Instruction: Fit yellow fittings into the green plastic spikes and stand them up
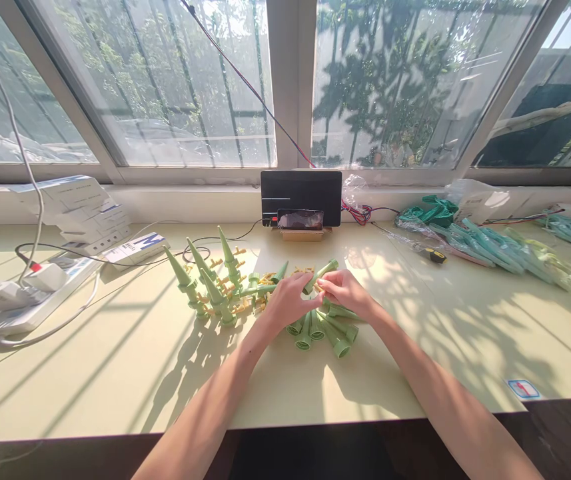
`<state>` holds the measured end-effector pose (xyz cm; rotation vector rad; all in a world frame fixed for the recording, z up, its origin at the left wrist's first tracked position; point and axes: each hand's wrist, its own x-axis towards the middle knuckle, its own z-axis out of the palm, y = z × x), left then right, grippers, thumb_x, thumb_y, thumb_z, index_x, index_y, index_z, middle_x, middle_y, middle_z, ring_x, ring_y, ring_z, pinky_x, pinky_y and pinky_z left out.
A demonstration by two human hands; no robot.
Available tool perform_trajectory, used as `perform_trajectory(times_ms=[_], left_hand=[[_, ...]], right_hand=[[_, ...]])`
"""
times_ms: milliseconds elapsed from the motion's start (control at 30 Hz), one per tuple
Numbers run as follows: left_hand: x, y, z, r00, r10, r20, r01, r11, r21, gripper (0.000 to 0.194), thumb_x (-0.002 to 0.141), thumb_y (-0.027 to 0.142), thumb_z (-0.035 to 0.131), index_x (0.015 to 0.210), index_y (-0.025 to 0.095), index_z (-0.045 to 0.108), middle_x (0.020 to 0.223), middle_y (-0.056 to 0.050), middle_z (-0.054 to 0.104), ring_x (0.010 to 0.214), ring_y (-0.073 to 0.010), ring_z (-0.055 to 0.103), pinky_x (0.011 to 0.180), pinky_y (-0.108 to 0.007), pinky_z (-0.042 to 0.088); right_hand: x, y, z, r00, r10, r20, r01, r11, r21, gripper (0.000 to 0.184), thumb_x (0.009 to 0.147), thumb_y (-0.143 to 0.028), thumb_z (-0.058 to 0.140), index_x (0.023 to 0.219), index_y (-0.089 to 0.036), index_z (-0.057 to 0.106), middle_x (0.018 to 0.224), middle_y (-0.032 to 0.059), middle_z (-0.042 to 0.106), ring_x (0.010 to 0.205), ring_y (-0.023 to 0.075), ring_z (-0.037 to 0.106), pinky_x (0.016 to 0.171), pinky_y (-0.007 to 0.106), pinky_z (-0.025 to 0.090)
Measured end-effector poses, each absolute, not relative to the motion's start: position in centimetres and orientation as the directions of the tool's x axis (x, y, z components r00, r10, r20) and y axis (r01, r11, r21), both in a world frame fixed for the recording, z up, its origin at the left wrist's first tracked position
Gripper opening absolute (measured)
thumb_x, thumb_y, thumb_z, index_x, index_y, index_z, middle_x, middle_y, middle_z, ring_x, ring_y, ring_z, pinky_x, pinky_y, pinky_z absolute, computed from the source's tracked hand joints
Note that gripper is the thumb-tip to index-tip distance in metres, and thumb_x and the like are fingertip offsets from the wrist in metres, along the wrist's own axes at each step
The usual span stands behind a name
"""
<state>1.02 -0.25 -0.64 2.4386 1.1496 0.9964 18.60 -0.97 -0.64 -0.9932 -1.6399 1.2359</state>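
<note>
My left hand point(289, 300) is closed around a green cone-shaped spike point(321, 272) that points up and to the right. My right hand point(344, 291) is pinched at the spike's side, where a small yellow part shows between the fingers. Under both hands lie several green spikes point(321, 330) on their sides. To the left, several green spikes with yellow valves point(208, 283) stand upright. Loose yellow valve pieces point(268, 279) are scattered behind my left hand.
The pale yellow table point(115, 360) runs under a window. A phone on a wooden stand point(300, 223) leans against a black box point(301, 190). A power strip with plugs point(25, 290) and paper boxes point(78, 207) sit left. Bagged green items point(495, 250) lie right.
</note>
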Motion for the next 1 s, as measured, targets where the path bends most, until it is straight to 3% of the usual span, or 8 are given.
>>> perform_trajectory(times_ms=[300,533,800,1000], left_hand=[[1.21,-0.18,-1.33,0.383,0.750,0.539,0.579,-0.650,0.492,0.022,0.079,0.030,0.059,0.098,0.019,0.063,0.085,-0.001,0.060,0.059,-0.0101,0.044,0.058,-0.023,0.039],[1.24,-0.33,-1.18,0.356,0.732,0.581,0.576,-0.662,0.480,0.027,0.080,0.029,0.060,0.104,0.018,0.061,0.078,0.001,0.055,0.058,-0.0094,0.040,0.056,-0.022,0.038],[1.26,-0.34,-1.05,0.369,0.757,0.539,0.581,-0.641,0.502,0.022,0.080,0.030,0.059,0.100,0.020,0.061,0.076,0.001,0.052,0.059,-0.0100,0.040,0.057,-0.022,0.037],[1.23,-0.23,-0.97,0.411,0.771,0.487,0.585,-0.633,0.508,0.011,0.079,0.028,0.057,0.084,0.019,0.060,0.074,0.001,0.051,0.060,-0.0108,0.038,0.056,-0.023,0.035]], right_hand=[[18.25,-1.02,-1.01,-0.386,0.919,0.079,-0.135,0.028,-0.990,0.038,0.081,-0.046,0.063,0.062,-0.013,0.058,0.045,-0.0042,0.041,0.042,0.0050,0.027,0.042,0.022,0.014],[17.89,-0.90,-1.63,-0.450,0.892,0.043,-0.342,-0.128,-0.931,0.032,0.079,-0.041,0.067,0.065,-0.014,0.055,0.058,-0.0032,0.045,0.044,0.0036,0.025,0.042,0.023,0.013],[17.87,-0.86,-1.49,-0.393,0.918,0.049,-0.254,-0.057,-0.966,0.036,0.079,-0.043,0.066,0.061,-0.013,0.057,0.050,-0.0042,0.042,0.041,0.0036,0.025,0.042,0.023,0.011],[18.16,-0.88,-1.34,-0.351,0.932,0.093,-0.058,0.077,-0.995,0.038,0.083,-0.045,0.061,0.062,-0.013,0.058,0.048,-0.0031,0.044,0.043,0.0053,0.029,0.043,0.023,0.016]])
